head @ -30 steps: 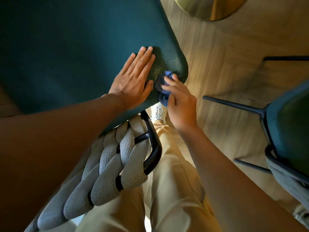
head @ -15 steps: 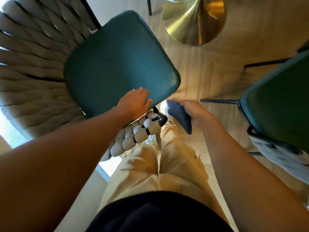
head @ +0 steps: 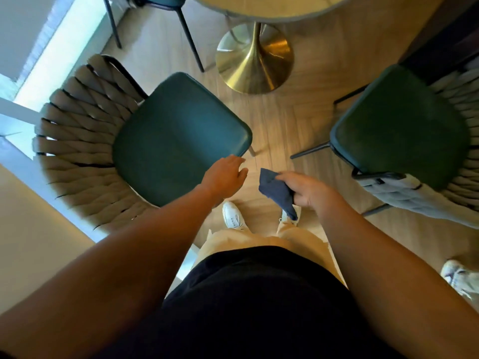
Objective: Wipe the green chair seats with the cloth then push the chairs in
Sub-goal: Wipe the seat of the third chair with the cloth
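Note:
A green chair seat (head: 178,136) with a woven grey back (head: 75,151) stands at the left, turned away from the table. My left hand (head: 225,176) hovers with relaxed fingers just over the seat's near corner, holding nothing. My right hand (head: 308,190) grips a dark blue cloth (head: 277,191) that hangs above the floor between the two chairs. A second green chair seat (head: 399,125) with a grey woven back stands at the right.
A round table top (head: 272,9) on a brass pedestal base (head: 255,58) stands ahead between the chairs. A third chair (head: 160,1) sits at the far side. A bright window (head: 57,45) runs along the left. Another person's shoe (head: 458,278) shows at the right edge.
I have stood up and drawn back from the left seat. My left hand lifted off the seat, and my right hand pulled the cloth away from the seat corner.

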